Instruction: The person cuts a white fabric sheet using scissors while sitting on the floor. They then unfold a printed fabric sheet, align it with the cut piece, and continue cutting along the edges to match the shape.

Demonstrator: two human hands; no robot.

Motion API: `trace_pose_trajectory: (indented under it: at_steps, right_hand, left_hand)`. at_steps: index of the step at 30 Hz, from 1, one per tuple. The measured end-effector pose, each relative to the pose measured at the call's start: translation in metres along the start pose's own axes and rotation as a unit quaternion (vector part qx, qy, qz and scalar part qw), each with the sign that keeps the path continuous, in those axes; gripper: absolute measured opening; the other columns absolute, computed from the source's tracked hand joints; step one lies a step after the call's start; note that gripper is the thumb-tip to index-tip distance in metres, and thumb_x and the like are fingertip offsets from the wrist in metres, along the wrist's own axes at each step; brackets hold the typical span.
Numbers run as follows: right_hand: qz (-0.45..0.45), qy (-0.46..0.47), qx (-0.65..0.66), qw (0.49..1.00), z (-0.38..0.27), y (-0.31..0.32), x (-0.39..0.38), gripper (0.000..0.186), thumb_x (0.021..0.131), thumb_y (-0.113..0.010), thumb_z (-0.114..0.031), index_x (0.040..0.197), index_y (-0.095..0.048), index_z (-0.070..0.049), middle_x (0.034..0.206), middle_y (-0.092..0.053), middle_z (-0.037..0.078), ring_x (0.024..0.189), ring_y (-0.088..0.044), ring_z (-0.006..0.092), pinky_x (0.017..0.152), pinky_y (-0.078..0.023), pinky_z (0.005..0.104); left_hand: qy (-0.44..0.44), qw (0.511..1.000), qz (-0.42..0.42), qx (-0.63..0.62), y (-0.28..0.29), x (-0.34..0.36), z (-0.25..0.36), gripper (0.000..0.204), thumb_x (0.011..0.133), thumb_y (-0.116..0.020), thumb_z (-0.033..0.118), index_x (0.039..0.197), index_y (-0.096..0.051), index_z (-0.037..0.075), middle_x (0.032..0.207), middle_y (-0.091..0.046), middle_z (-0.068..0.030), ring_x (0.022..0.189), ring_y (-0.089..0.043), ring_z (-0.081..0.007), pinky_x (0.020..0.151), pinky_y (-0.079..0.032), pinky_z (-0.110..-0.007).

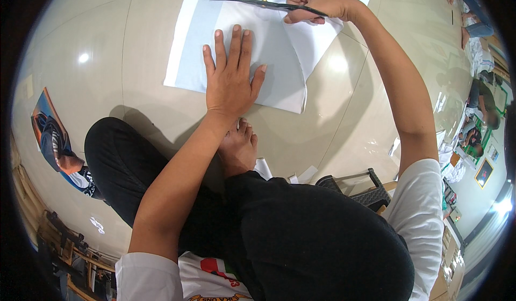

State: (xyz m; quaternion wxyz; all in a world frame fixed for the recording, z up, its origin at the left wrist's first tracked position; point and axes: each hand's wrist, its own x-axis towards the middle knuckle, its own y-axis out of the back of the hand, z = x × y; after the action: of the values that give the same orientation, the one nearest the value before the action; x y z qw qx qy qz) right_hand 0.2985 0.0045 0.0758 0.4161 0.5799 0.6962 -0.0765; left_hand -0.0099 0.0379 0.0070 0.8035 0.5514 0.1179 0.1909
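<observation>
White fabric (322, 48) lies spread on the tiled floor, with a pale grey-blue pattern-like sheet (285, 80) on top of it. My left hand (231, 80) rests flat on that sheet, fingers spread and holding nothing. At the far edge of the sheet, my right hand (317, 5) is closed round the handles of dark scissors (252, 1). Their long blades point left along the sheet's far edge, and a small brass-coloured pivot shows midway. Whether the blades are parted is hard to tell.
My bare foot (239, 147) stands just below the sheet. A dark plastic stool (371, 193) is by my right knee, with white scraps (303, 175) near it. Clothing or a bag (56, 145) lies at the left. Other people (478, 104) sit at the far right.
</observation>
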Motion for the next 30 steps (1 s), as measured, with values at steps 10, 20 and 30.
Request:
trace_pose_trajectory:
  at_steps: [10, 20, 30]
  right_hand:
    - [-0.044, -0.04, -0.026, 0.998, -0.003, 0.012, 0.009, 0.036, 0.089, -0.084, -0.032, 0.067, -0.062, -0.014, 0.057, -0.056, -0.004, 0.049, -0.048, 0.0088, 0.045, -0.036, 0.0289]
    - [-0.045, -0.025, -0.028, 0.998, -0.009, 0.009, 0.017, 0.039, 0.089, -0.083, -0.038, 0.066, -0.062, -0.015, 0.056, -0.054, -0.004, 0.049, -0.047, 0.0087, 0.046, -0.034, 0.029]
    - [-0.045, -0.022, -0.036, 0.998, -0.012, 0.007, 0.021, 0.036, 0.089, -0.083, -0.035, 0.066, -0.063, -0.015, 0.056, -0.055, -0.004, 0.048, -0.046, 0.008, 0.045, -0.033, 0.0294]
  left_hand:
    - [0.003, 1.0, -0.005, 0.007, -0.001, -0.001, 0.0, 0.075, 0.109, -0.052, 0.047, 0.169, -0.035, 0.005, 0.176, -0.029, -0.0182, 0.163, -0.018, -0.0482, 0.126, -0.017, -0.073]
    - [0.005, 1.0, -0.011, 0.005, 0.0, 0.0, 0.0, 0.074, 0.11, -0.05, 0.048, 0.169, -0.035, 0.006, 0.175, -0.031, -0.0183, 0.163, -0.018, -0.0482, 0.127, -0.015, -0.072]
    - [0.005, 1.0, -0.011, 0.006, -0.001, -0.001, 0.0, 0.073, 0.11, -0.05, 0.047, 0.169, -0.036, 0.006, 0.175, -0.032, -0.0181, 0.164, -0.018, -0.0482, 0.128, -0.014, -0.072]
